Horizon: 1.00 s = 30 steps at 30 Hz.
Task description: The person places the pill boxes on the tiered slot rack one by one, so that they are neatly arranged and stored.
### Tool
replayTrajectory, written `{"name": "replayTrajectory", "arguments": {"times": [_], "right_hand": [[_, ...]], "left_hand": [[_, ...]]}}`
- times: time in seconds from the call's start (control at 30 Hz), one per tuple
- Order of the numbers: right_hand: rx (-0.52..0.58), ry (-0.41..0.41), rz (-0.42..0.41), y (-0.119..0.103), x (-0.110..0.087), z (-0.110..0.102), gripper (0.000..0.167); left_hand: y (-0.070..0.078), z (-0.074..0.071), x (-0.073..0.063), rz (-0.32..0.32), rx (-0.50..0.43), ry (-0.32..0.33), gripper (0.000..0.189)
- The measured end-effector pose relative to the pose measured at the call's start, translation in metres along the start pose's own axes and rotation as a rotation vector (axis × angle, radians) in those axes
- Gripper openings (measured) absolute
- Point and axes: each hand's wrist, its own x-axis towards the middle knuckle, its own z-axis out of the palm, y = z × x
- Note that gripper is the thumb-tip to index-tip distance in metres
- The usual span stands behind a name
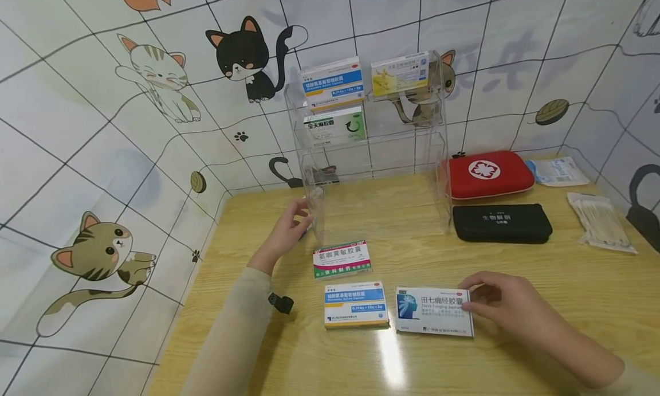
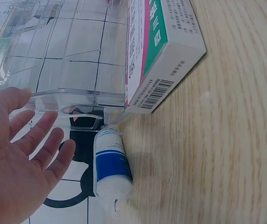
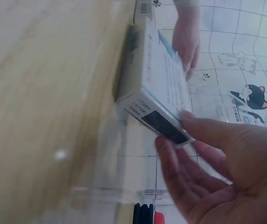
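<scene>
My right hand pinches the right end of a white medicine box with a blue head picture, which lies on the wooden table. In the right wrist view the thumb lies on the top edge of the white box and the fingers curl at its end. My left hand is open with straight fingers beside the front left corner of the clear acrylic rack. In the left wrist view, the left hand hovers next to a small blue-and-white tube lying by the rack's foot.
A green-and-pink box and a blue-and-yellow box lie between my hands. The rack's shelves hold three boxes. To the right lie a red first-aid pouch, a black pouch, a swab packet and a gauze packet.
</scene>
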Motion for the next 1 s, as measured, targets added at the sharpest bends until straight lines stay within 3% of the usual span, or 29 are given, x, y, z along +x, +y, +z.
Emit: {"name": "replayTrajectory", "arguments": {"times": [0.1, 0.23, 0.43, 0.67, 0.77, 1.0], "right_hand": [[0.010, 0.099, -0.061, -0.003, 0.000, -0.005, 0.024], [0.003, 0.241, -0.167, -0.006, 0.008, -0.015, 0.023], [-0.013, 0.464, -0.318, -0.020, 0.043, -0.043, 0.029], [0.012, 0.608, -0.395, -0.052, 0.085, -0.083, 0.027], [-0.010, 0.654, -0.411, -0.068, 0.101, -0.101, 0.021], [0.072, 0.693, -0.306, -0.108, 0.139, -0.146, 0.028]], "left_hand": [[0.000, 0.000, 0.000, 0.013, -0.008, 0.007, 0.045], [-0.001, 0.001, -0.001, 0.024, -0.008, 0.009, 0.045], [-0.002, 0.000, 0.000, 0.016, 0.010, 0.009, 0.046], [0.000, 0.002, 0.001, 0.031, -0.014, 0.004, 0.045], [0.000, 0.002, 0.001, 0.036, -0.011, 0.000, 0.045], [0.002, 0.000, 0.000, 0.020, -0.001, 0.012, 0.046]]}}
